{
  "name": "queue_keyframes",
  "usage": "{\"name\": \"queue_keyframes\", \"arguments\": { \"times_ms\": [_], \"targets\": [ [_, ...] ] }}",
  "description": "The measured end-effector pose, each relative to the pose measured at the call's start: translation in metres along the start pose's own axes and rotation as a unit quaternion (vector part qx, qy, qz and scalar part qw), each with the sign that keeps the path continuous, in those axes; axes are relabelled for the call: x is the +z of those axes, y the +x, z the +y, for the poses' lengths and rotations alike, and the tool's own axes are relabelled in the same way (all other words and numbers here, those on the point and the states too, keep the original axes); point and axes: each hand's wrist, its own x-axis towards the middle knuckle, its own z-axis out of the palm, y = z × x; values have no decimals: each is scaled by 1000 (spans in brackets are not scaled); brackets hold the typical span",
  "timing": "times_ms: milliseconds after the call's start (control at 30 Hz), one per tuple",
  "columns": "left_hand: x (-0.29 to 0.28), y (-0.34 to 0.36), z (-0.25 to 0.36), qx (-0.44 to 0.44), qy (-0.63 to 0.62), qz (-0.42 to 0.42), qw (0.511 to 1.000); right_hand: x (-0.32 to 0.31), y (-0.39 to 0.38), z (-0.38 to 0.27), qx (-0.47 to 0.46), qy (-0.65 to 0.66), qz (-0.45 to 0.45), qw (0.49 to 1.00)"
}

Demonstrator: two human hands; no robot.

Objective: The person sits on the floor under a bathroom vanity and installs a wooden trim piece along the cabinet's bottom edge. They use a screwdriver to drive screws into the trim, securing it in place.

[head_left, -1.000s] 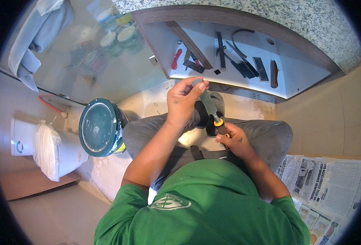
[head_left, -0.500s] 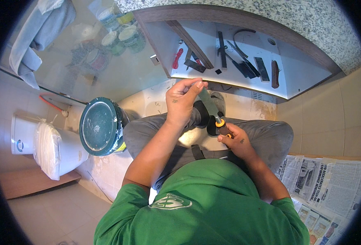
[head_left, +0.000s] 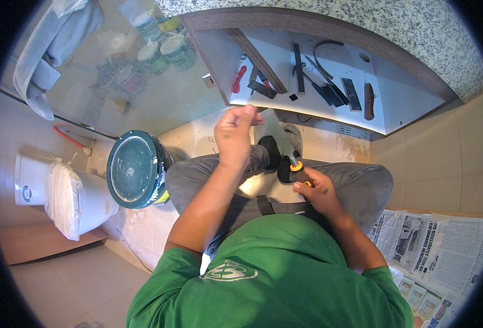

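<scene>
In my right hand (head_left: pixel 319 191) is a putty knife (head_left: pixel 275 133), gripped by its dark handle with yellow-orange trim. Its wide grey metal blade points up and to the left, over my shoes. My left hand (head_left: pixel 234 136) is raised at the left of the blade's far end, thumb and fingers drawn together. Whether those fingertips touch the blade or pinch some small thing is too blurred to tell.
Ahead, an open cabinet (head_left: pixel 329 117) holds a hammer (head_left: pixel 298 69), red cord (head_left: pixel 239 80) and several dark tools. A lidded bucket (head_left: pixel 135 169) stands left, near a plastic-covered toilet (head_left: pixel 77 199). Glass with a grey towel (head_left: pixel 61 49) is far left; newspapers (head_left: pixel 438 246) lie right.
My left hand has shifted slightly left, away from the blade's end. The blade has turned so its broad face shows more. My right hand keeps its grip.
</scene>
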Motion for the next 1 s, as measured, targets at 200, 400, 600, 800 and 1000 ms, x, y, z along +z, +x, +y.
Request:
{"name": "queue_keyframes", "arguments": {
  "times_ms": [200, 400, 600, 800, 1000],
  "targets": [
    [-38, 18, 2, -42, 27, -49, 998, -8, -2, 8, 4, 110, 5, 994],
    [-20, 4, -4, -47, 23, -151, 987, -6, -3, 7, 15, 98, 0, 995],
    [11, -7, 8, -23, 61, -213, 975, -8, -5, 9, 17, 71, -18, 997],
    [17, -7, 11, -34, 61, -217, 974, -10, -7, 5, 23, 84, -50, 995],
    [20, -8, 14, -19, 44, -200, 979, -8, -8, 6, 13, 106, -41, 993]
  ]
}}
